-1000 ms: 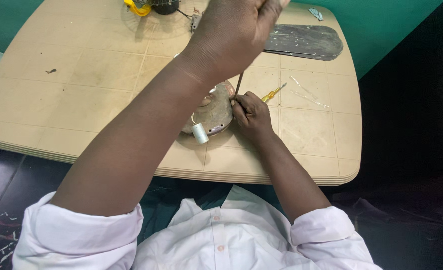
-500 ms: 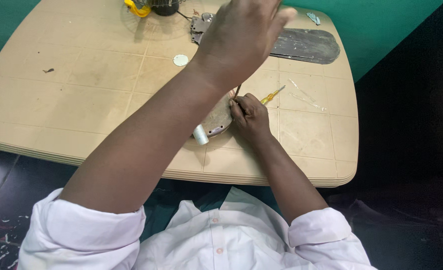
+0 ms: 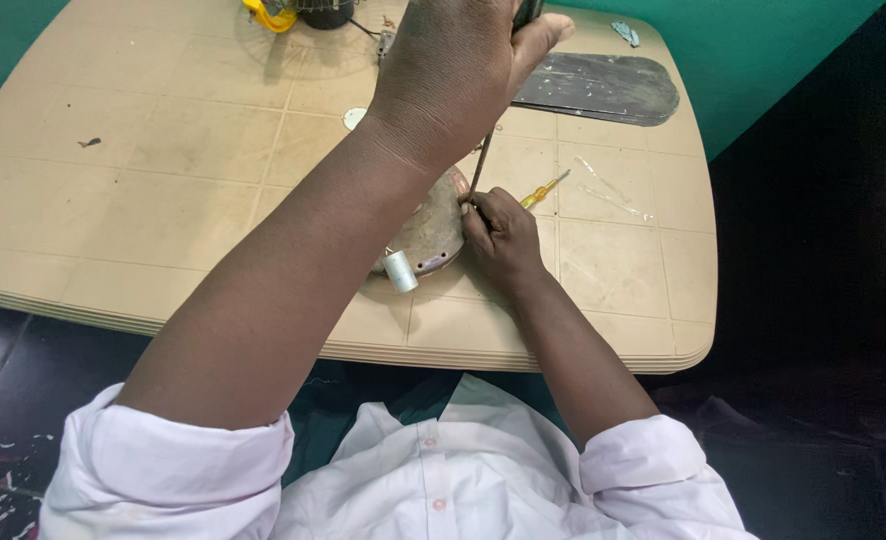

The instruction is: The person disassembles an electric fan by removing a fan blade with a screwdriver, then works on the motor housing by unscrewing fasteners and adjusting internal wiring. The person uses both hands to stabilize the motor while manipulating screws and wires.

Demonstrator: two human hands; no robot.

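A round metal motor housing (image 3: 433, 235) with a short silver cylinder (image 3: 399, 271) at its near edge lies on the beige table (image 3: 163, 200). My left hand (image 3: 458, 65) is raised above it, closed around the handle of a long screwdriver whose thin shaft (image 3: 480, 165) runs down to the housing. My right hand (image 3: 500, 235) rests on the table at the housing's right side, fingers pinched at the shaft's tip. My left forearm hides most of the housing.
A small yellow-handled screwdriver (image 3: 543, 190) lies just right of my right hand. A dark flat metal blade (image 3: 603, 88) sits at the far right. A small white disc (image 3: 355, 118) lies behind my arm, a yellow and black object (image 3: 288, 12) at the far edge.
My left hand stays raised on the screwdriver and has shifted only slightly. The white disc behind my arm has come into sight. My right hand stays at the tip.
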